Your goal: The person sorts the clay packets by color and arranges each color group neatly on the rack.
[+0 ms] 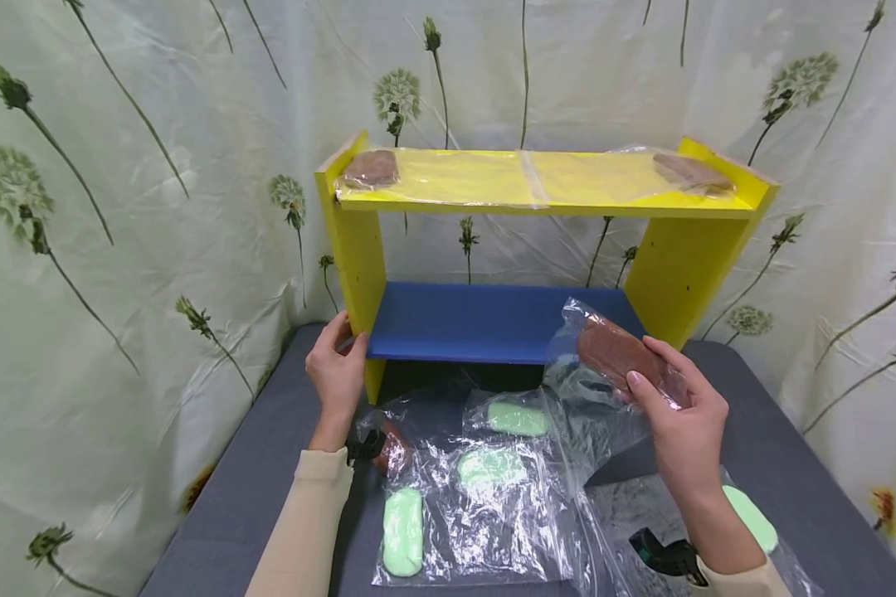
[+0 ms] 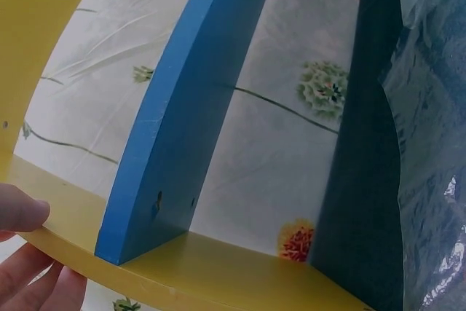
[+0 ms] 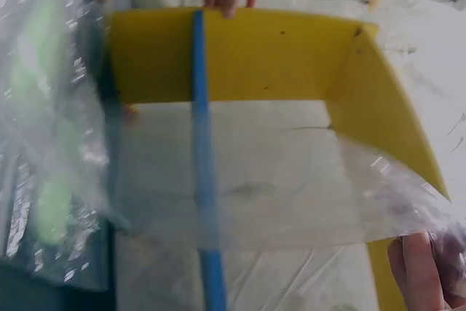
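Note:
My left hand (image 1: 336, 365) pinches the front edge of the left side panel of a yellow shelf unit (image 1: 347, 249). In the left wrist view its thumb (image 2: 25, 210) lies on the panel's inner face and the fingers on the outer side. My right hand (image 1: 687, 414) grips a clear plastic bag through which a brown oblong bar (image 1: 616, 352) shows, raised in front of the blue lower shelf (image 1: 478, 319). The bag's loose part hangs down to the left. On the top yellow shelf lies a flat clear bag (image 1: 485, 178) with a brown bar (image 1: 372, 168) at the left and another (image 1: 690, 172) at the right.
Clear bags (image 1: 485, 531) with several pale green bars (image 1: 403, 531) and a brown bar (image 1: 393, 450) lie on the dark grey tabletop (image 1: 224, 514). Another green bar (image 1: 750, 518) lies under my right forearm. A dandelion-print curtain (image 1: 157, 249) hangs behind the shelf unit.

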`<state>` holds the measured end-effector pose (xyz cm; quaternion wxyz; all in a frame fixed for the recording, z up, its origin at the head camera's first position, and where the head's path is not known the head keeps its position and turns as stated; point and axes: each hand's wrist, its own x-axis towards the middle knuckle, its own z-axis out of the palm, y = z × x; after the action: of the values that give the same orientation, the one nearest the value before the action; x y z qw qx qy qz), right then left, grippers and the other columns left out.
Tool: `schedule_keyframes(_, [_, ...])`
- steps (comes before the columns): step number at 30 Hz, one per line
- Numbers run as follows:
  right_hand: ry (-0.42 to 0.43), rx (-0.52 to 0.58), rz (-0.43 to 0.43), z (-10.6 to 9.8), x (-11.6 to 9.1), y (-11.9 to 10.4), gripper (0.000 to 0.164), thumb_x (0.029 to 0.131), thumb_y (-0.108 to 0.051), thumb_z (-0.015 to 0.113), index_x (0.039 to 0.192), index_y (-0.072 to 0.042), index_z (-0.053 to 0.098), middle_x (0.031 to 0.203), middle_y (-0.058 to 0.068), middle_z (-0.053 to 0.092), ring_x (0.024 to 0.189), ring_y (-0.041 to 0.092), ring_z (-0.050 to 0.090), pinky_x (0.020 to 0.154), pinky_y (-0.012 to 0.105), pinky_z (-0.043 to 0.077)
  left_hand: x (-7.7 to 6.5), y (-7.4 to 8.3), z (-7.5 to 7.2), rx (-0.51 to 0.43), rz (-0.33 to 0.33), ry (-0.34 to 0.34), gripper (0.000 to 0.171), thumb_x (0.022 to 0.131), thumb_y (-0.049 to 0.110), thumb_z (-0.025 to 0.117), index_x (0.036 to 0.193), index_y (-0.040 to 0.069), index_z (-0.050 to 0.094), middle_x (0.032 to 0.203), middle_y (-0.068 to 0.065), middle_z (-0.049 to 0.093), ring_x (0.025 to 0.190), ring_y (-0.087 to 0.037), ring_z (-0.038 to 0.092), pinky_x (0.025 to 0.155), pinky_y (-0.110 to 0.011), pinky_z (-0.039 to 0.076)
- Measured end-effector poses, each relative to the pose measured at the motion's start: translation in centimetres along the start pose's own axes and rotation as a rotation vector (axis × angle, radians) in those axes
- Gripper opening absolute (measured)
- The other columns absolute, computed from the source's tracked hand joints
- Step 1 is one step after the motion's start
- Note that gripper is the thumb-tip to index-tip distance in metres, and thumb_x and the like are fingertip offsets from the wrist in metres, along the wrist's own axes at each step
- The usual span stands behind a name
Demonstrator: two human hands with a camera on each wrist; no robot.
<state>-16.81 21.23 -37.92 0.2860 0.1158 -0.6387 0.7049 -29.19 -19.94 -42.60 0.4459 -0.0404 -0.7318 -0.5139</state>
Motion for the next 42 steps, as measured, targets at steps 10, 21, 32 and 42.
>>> schedule_keyframes(10, [0.122, 0.237, -0.172, 2.5, 1.5, -2.4, 0.048, 0.082, 0.023, 0.067, 0.129, 0.018, 0.058, 0.117, 0.032, 0.058, 0.082, 0.029, 0.067, 0.064, 0.034, 0.060, 0.2, 0.2, 0.2, -0.003, -0.004, -0.004, 0.044, 0.086, 0.000, 0.078, 0.126, 0.015, 0.072, 0.108, -0.009, 0.073, 0.096, -0.025, 0.072, 0.077, -0.050, 0.060])
schedule_keyframes(21, [0.160, 0.215, -0.366, 5.1, 2.9, -6.6, 0.046, 0.084, 0.016, 0.065, 0.129, 0.015, 0.059, 0.119, 0.032, 0.056, 0.087, 0.030, 0.068, 0.067, 0.030, 0.060, 0.3, 0.3, 0.0, -0.023, -0.001, 0.001, 0.045, 0.086, -0.001, 0.078, 0.127, 0.017, 0.072, 0.109, -0.007, 0.073, 0.097, -0.022, 0.072, 0.076, -0.056, 0.058])
schedule_keyframes(32, [0.129, 0.189, -0.396, 6.9, 4.2, -9.5, 0.039, 0.082, 0.016, 0.070, 0.121, 0.017, 0.062, 0.111, 0.031, 0.059, 0.070, 0.024, 0.070, 0.065, 0.028, 0.060, 0.1, 0.1, 0.0, -0.016, -0.015, -0.006, 0.045, 0.086, 0.001, 0.078, 0.127, 0.019, 0.072, 0.109, -0.008, 0.073, 0.096, -0.024, 0.072, 0.077, -0.052, 0.059])
schedule_keyframes(42, [0.272, 0.128, -0.547, 8.4, 7.4, -14.2, 0.034, 0.079, 0.005, 0.075, 0.112, 0.012, 0.069, 0.111, 0.031, 0.062, 0.082, 0.033, 0.068, 0.063, 0.024, 0.059, -0.1, -0.1, 0.0, -0.024, -0.025, -0.009, 0.045, 0.087, 0.002, 0.078, 0.128, 0.020, 0.072, 0.110, -0.006, 0.073, 0.097, -0.023, 0.072, 0.078, -0.053, 0.059])
